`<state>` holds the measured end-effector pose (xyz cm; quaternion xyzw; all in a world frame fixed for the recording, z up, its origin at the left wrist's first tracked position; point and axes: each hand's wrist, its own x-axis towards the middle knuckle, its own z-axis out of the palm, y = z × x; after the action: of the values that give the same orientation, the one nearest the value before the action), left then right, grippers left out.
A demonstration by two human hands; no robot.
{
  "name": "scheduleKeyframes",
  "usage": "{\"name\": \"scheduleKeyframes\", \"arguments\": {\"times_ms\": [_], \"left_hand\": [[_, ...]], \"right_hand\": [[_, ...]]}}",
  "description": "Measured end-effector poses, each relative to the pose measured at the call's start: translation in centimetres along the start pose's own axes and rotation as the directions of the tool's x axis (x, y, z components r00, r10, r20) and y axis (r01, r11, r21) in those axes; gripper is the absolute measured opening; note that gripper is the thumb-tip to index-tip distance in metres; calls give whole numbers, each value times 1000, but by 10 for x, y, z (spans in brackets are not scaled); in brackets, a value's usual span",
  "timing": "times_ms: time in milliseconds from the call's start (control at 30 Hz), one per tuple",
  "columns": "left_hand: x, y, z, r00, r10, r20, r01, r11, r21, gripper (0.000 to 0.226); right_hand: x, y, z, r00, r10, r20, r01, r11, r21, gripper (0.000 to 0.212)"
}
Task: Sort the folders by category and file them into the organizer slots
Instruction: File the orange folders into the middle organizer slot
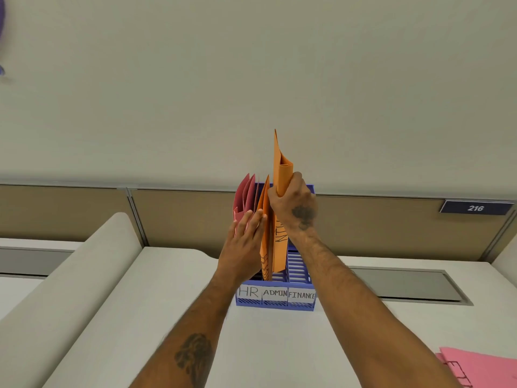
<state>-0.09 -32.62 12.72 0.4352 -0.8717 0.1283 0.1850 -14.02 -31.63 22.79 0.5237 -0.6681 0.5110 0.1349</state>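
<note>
Nearest, at 4–5 o'clock on the desk point(279, 345): a pink folder stack point(481, 368) lying flat, handwriting on top partly cut off by the frame edge. Not yet filed.

Centre: blue organizer point(275, 299), three front labels: HR, ADMIN, FINANCE. HR slot holds pink/red folders point(244, 197), standing and fanned. ADMIN slot holds an orange folder point(264, 233) already seated, leaning slightly. FINANCE slot point(299, 268) looks empty from here.

Left hand point(243, 242): grip apart, fingers flat, pressed against the seated orange folder and the pink ones at 9 o'clock of it, holding a gap.

Right hand point(291, 203): grip clamped on the second orange folder point(279, 219) near its upper half, bunching the card so the top curls into a loose roll. Its lower edge is down inside the ADMIN slot, just right of the seated one; can't tell if it has bottomed out.

Handling, my read: thin card, light, floppy along its length, stiff only across the fold. Squeezing high makes it buckle. Better to pinch along the folded spine or mid-height with flat fingers, and let it slide straight down. Smooth surface, so it should drop easily once the gap is open. Snag risk: bottom corner catching on the slotted floor or divider.

Far, at 1–2 o'clock: partition panel with plate 216 point(475, 208).
</note>
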Motion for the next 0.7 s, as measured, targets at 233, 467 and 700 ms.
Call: {"name": "scheduleKeyframes", "arguments": {"times_ms": [233, 467, 700], "left_hand": [[-1, 6, -7, 999, -19, -29, 18, 999, -42, 73], [-4, 8, -8, 999, -20, -25, 19, 1000, -25, 69], [-4, 11, -9, 999, -43, 17, 44, 997, -62, 73]], "right_hand": [[-22, 21, 30, 1000, 5, 16, -4, 1000, -23, 47], [-43, 40, 47, 985, 120, 126, -108, 989, -98, 55], [-43, 43, 48, 958, 200, 205, -148, 958, -244, 45]]}}
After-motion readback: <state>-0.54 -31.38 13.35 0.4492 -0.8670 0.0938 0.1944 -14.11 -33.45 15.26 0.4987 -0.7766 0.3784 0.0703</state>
